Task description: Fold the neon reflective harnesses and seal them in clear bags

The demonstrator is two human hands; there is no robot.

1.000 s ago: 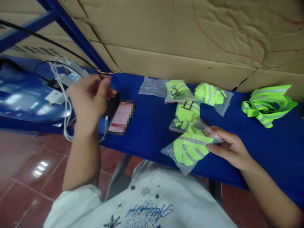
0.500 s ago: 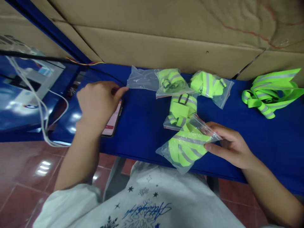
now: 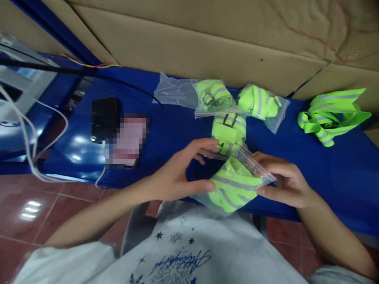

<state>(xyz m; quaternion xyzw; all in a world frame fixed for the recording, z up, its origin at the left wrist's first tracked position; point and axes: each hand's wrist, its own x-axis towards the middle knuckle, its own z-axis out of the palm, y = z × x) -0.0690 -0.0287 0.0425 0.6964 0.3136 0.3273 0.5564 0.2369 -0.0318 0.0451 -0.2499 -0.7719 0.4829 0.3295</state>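
Observation:
A clear zip bag holding a folded neon-yellow reflective strap with grey stripes is over the front edge of the blue table. My right hand pinches this bag by its red-lined zip end, between thumb and fingers. At the bag's left side is my left hand, thumb and fingers apart in a curved shape. Its thumb tip overlaps the bag; whether it presses on it I cannot tell. Just behind lies another bagged yellow strap with a dark buckle, close to my left fingertips.
Two more bagged straps lie at the back, with a flat clear bag beside them. A loose strap bundle sits right. Left are a phone with blurred screen, a black device and white cables. Cardboard stands behind.
My left hand has moved from above the phone rightward to the bag, uncovering the phone and the black device. My right hand keeps its grip on the bag. The view has shifted slightly.

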